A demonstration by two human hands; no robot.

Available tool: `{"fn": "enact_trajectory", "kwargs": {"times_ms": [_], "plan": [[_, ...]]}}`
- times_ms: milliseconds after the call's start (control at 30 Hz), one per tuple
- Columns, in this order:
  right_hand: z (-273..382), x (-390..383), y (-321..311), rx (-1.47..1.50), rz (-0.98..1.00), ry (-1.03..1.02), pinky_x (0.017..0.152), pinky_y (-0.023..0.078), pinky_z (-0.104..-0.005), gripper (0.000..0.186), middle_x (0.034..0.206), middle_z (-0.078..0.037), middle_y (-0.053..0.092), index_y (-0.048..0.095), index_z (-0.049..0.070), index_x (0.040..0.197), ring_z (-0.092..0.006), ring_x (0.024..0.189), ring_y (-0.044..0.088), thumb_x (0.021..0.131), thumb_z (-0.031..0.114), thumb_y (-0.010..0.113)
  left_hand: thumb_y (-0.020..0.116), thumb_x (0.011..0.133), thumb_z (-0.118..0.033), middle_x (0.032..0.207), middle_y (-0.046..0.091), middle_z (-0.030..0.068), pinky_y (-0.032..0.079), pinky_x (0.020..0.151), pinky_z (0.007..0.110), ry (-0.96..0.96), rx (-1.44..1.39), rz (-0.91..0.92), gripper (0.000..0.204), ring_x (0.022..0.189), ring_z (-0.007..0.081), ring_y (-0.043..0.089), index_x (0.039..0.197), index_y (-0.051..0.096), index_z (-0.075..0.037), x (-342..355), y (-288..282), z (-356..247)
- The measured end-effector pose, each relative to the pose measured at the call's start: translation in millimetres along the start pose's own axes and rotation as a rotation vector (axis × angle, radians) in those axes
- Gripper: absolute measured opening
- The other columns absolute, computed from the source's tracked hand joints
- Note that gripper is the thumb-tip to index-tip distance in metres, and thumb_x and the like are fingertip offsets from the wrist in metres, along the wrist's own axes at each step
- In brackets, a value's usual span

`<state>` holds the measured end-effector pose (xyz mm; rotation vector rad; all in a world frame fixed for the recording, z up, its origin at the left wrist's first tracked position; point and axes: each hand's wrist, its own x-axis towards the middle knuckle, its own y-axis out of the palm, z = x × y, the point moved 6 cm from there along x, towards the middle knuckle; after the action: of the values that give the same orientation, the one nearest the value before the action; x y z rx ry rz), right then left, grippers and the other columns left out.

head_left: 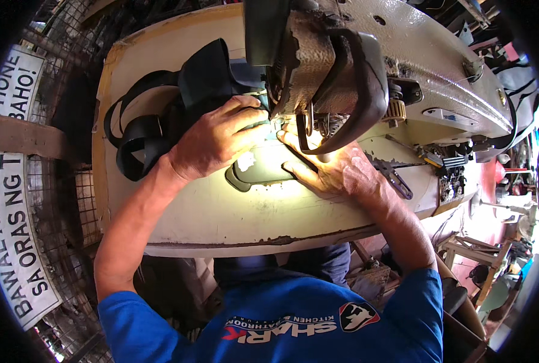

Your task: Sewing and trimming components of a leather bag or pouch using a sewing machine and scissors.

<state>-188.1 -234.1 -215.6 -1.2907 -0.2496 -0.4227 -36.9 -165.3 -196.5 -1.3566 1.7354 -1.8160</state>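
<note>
Beneath the head of a worn brown sewing machine (308, 54) lies a flat greenish-grey piece (266, 169) with rounded corners. My left hand (212, 142) is closed at its left side, fingers bent together on the material close to the needle area. From the right, my right hand (342, 169) lies flat on the piece, thumb and fingers spread. Its fingertips reach toward the presser foot and are partly hidden by the machine. A wide dark strip (206, 72) rises behind my left hand, and a looped black strap (137, 133) lies left of it.
The pale, chipped sewing table (191, 221) curves in front of me. On its right lie a dark scissor-like tool (396, 181) and a yellow-handled tool (429, 157). Wire mesh (48, 206) with signs stands at left; a wooden stand (478, 254) is at right.
</note>
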Motion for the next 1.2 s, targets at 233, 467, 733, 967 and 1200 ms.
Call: {"fn": "enact_trajectory", "kwargs": {"times_ms": [233, 467, 733, 967, 1200], "plan": [[3, 3, -5, 0.018, -0.041, 0.011, 0.067, 0.045, -0.0441, 0.024, 0.066, -0.014, 0.059, 0.07, 0.004, 0.078, -0.033, 0.065, 0.058, 0.084, 0.027, 0.066, 0.067, 0.071, -0.013, 0.106, 0.063, 0.0089, 0.053, 0.092, 0.037, -0.025, -0.047, -0.009, 0.029, 0.109, 0.0318, 0.057, 0.097, 0.069, -0.003, 0, 0, 5], [4, -32, -38, -0.092, 0.023, 0.158, 0.092, 0.047, -0.0439, 0.03, 0.105, -0.015, 0.064, 0.071, 0.007, 0.104, -0.0328, 0.106, 0.06, 0.08, 0.026, 0.073, 0.066, 0.072, -0.011, 0.106, 0.061, 0.008, 0.054, 0.089, 0.035, -0.052, -0.085, -0.059, 0.026, 0.111, 0.0291, 0.056, 0.097, 0.067, -0.003, 1, -2, 14], [-35, -186, -101, -0.545, -0.514, 0.824, 0.113, 0.031, -0.0467, 0.048, 0.146, -0.017, 0.046, 0.045, 0.003, 0.141, -0.0349, 0.139, 0.038, 0.096, 0.011, 0.057, 0.064, 0.075, -0.011, 0.107, 0.061, 0.0087, 0.054, 0.091, 0.036, -0.073, -0.081, -0.036, 0.026, 0.113, 0.0295, 0.056, 0.099, 0.067, -0.003, 6, 0, 14], [-32, -188, -100, -0.555, -0.548, 0.773, 0.113, 0.032, -0.0455, 0.047, 0.147, -0.018, 0.045, 0.042, 0.0, 0.143, -0.0355, 0.139, 0.039, 0.099, 0.012, 0.052, 0.063, 0.076, -0.009, 0.108, 0.062, 0.0093, 0.053, 0.091, 0.036, -0.098, -0.042, -0.043, 0.024, 0.113, 0.0294, 0.055, 0.099, 0.068, -0.003, 6, 2, 18], [-40, -199, -99, -0.579, -0.553, 0.877, 0.101, 0.046, -0.0388, 0.028, 0.129, -0.018, 0.062, 0.065, -0.002, 0.12, -0.0296, 0.122, 0.058, 0.098, 0.01, 0.054, 0.067, 0.074, -0.01, 0.107, 0.062, 0.0104, 0.053, 0.09, 0.036, -0.051, -0.018, -0.031, 0.026, 0.113, 0.0303, 0.055, 0.099, 0.069, -0.004, 4, 5, 20]]}}
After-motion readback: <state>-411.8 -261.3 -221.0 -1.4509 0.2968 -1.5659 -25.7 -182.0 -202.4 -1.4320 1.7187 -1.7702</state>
